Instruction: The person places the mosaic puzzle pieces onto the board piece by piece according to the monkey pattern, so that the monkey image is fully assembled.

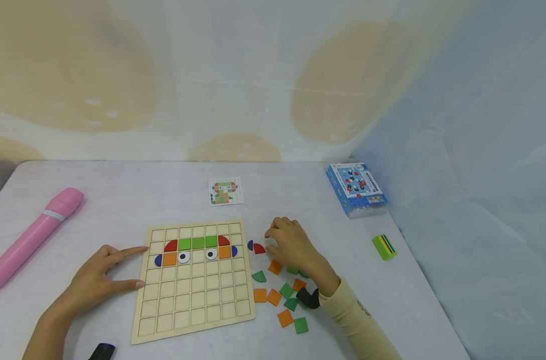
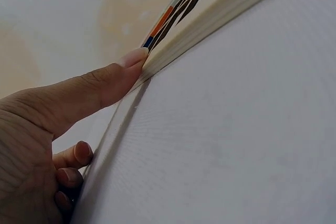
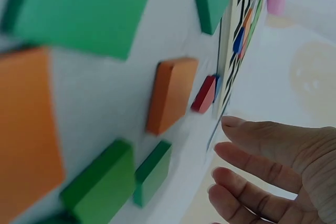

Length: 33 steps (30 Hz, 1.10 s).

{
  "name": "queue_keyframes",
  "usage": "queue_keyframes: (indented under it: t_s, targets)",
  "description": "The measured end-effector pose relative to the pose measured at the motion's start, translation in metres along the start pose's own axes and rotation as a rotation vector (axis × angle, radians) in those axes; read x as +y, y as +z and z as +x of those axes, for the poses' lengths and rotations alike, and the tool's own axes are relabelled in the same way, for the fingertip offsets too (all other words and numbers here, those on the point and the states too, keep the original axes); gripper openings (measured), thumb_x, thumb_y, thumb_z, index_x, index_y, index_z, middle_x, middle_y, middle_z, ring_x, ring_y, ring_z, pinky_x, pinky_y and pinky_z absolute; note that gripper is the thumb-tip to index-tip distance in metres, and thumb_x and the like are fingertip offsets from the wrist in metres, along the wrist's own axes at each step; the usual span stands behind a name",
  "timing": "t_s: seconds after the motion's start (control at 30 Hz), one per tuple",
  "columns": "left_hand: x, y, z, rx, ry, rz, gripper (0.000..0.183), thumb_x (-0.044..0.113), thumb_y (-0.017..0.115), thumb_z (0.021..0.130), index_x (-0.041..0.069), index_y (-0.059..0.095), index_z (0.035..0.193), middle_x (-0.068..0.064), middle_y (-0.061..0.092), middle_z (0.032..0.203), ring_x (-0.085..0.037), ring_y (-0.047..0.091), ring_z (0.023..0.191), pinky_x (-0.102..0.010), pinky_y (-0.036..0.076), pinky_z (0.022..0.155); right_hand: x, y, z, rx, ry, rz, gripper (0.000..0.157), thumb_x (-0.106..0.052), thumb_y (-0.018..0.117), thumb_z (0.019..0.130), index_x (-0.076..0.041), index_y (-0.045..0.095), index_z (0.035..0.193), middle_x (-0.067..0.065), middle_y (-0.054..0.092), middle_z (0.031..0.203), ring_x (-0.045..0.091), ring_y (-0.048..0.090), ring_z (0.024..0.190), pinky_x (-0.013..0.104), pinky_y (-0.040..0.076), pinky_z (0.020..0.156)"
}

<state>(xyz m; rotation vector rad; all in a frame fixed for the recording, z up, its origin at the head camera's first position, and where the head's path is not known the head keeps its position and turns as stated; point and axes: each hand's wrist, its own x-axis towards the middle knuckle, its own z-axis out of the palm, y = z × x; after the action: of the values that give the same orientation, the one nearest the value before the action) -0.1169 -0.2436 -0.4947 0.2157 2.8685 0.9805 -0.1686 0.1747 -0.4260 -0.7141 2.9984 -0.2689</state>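
A wooden grid board (image 1: 198,326) lies in front of me, with red, green, orange, blue and eye-marked pieces set in its upper rows. My left hand (image 1: 94,275) touches the board's left edge with thumb and forefinger spread; the left wrist view shows its thumb (image 2: 113,80) against the edge. Right of the board, my right hand (image 1: 293,245) hovers with loosely bent fingers and nothing between them. Nearest to it are a red quarter-round piece (image 1: 258,248), a small blue half-round piece (image 1: 250,245) and an orange square (image 1: 275,267). Part of the loose pieces is hidden under that hand.
Several loose orange squares (image 1: 285,318) and green pieces (image 1: 301,325) lie right of the board. A pattern card (image 1: 225,191) lies behind it. A blue box (image 1: 356,187) and a green block (image 1: 384,247) stand at the right, a pink roll (image 1: 34,235) at the left.
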Motion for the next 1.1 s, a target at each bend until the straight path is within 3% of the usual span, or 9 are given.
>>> queue_keyframes:
  t_s: [0.23, 0.4, 0.67, 0.8, 0.9, 1.0, 1.1]
  targets:
    - [-0.002, -0.001, -0.001, 0.015, 0.004, -0.015, 0.076, 0.048, 0.086, 0.071, 0.028, 0.059, 0.139, -0.006, 0.044, 0.095, -0.016, 0.039, 0.086, -0.029, 0.030, 0.071, 0.007, 0.002, 0.000, 0.020, -0.017, 0.008, 0.024, -0.019, 0.081, 0.082, -0.006, 0.077, 0.101, 0.005, 0.062, 0.099, 0.022, 0.055, 0.093, 0.040, 0.043, 0.087]
    - [-0.003, -0.001, -0.001, 0.025, 0.009, -0.013, 0.076, 0.048, 0.086, 0.070, 0.028, 0.059, 0.138, -0.005, 0.043, 0.095, -0.014, 0.038, 0.085, -0.028, 0.030, 0.071, 0.000, 0.005, 0.003, -0.006, -0.029, 0.028, 0.027, -0.030, 0.080, 0.084, -0.008, 0.077, 0.099, 0.002, 0.061, 0.095, 0.019, 0.054, 0.092, 0.040, 0.043, 0.088]
    - [-0.002, 0.000, -0.001, 0.011, -0.003, -0.013, 0.077, 0.049, 0.086, 0.069, 0.026, 0.060, 0.138, -0.006, 0.043, 0.094, -0.016, 0.039, 0.086, -0.029, 0.030, 0.071, -0.016, 0.008, 0.013, -0.048, -0.057, -0.127, 0.030, -0.042, 0.076, 0.086, -0.013, 0.075, 0.095, -0.001, 0.056, 0.093, 0.016, 0.049, 0.090, 0.038, 0.045, 0.091]
    - [-0.001, 0.001, -0.001, 0.013, 0.001, -0.011, 0.077, 0.050, 0.087, 0.069, 0.026, 0.060, 0.137, -0.006, 0.043, 0.094, -0.016, 0.038, 0.085, -0.029, 0.030, 0.070, -0.019, 0.010, 0.013, -0.068, -0.064, -0.164, 0.021, -0.034, 0.076, 0.088, -0.015, 0.075, 0.097, -0.001, 0.056, 0.093, 0.016, 0.048, 0.090, 0.038, 0.045, 0.091]
    - [0.000, 0.001, 0.000, 0.013, 0.000, -0.007, 0.078, 0.050, 0.087, 0.068, 0.025, 0.060, 0.137, -0.006, 0.043, 0.094, -0.016, 0.038, 0.085, -0.029, 0.029, 0.070, -0.017, 0.009, 0.011, -0.079, -0.066, -0.131, 0.012, -0.021, 0.075, 0.089, -0.016, 0.077, 0.099, -0.001, 0.057, 0.094, 0.016, 0.048, 0.090, 0.037, 0.044, 0.091]
    - [0.001, 0.001, 0.000, 0.013, -0.004, 0.001, 0.078, 0.051, 0.087, 0.068, 0.024, 0.061, 0.137, -0.005, 0.042, 0.093, -0.016, 0.038, 0.085, -0.029, 0.029, 0.070, -0.013, 0.009, 0.008, -0.090, -0.052, -0.093, 0.018, -0.012, 0.073, 0.087, -0.018, 0.077, 0.104, -0.001, 0.058, 0.097, 0.016, 0.049, 0.094, 0.037, 0.043, 0.092]
    - [0.001, 0.001, 0.000, 0.017, -0.001, 0.004, 0.078, 0.050, 0.087, 0.068, 0.024, 0.061, 0.137, -0.005, 0.042, 0.092, -0.016, 0.038, 0.085, -0.029, 0.029, 0.069, -0.010, 0.009, 0.006, -0.085, -0.025, -0.077, 0.022, -0.015, 0.074, 0.087, -0.017, 0.076, 0.108, 0.000, 0.059, 0.101, 0.018, 0.050, 0.098, 0.038, 0.043, 0.095]
